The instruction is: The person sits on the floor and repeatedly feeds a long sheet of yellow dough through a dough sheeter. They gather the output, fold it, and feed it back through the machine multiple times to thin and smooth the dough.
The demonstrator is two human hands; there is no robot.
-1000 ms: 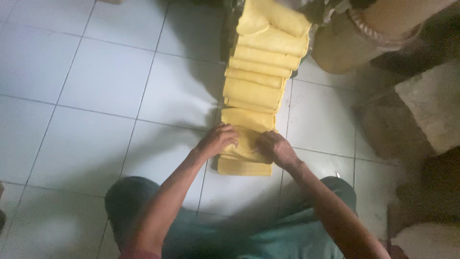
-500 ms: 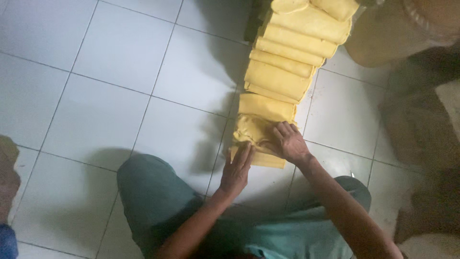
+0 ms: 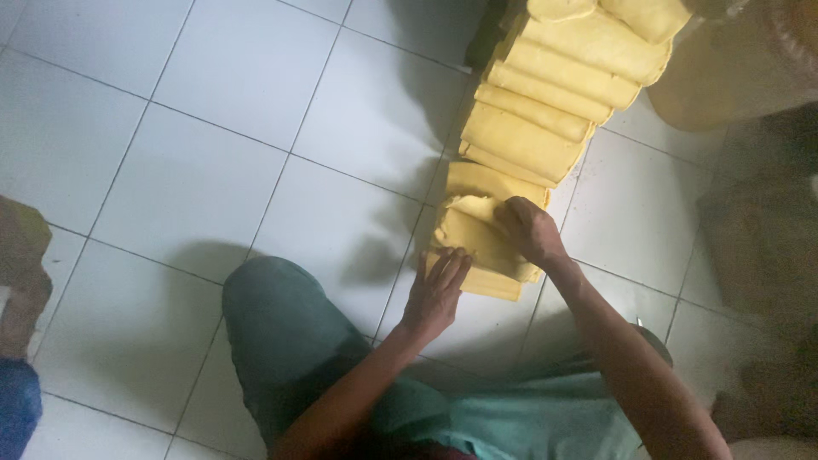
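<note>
Left hand (image 3: 436, 290): lying flat, fingers spread, touching the near edge of the yellow folded cloth (image 3: 477, 243).
Right hand (image 3: 530, 230): pressing on the cloth's top, apparently gripping a fold.

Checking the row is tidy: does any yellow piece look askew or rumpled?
Yes. The piece under the right hand is rumpled and tilted, while the pieces beyond lie flat and overlapped in a row. The left hand rests at its near edge.

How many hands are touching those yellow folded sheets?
2. The left hand lies flat at the near end of the yellow sheets; the right hand presses on the nearest fold. More may be hidden.
</note>
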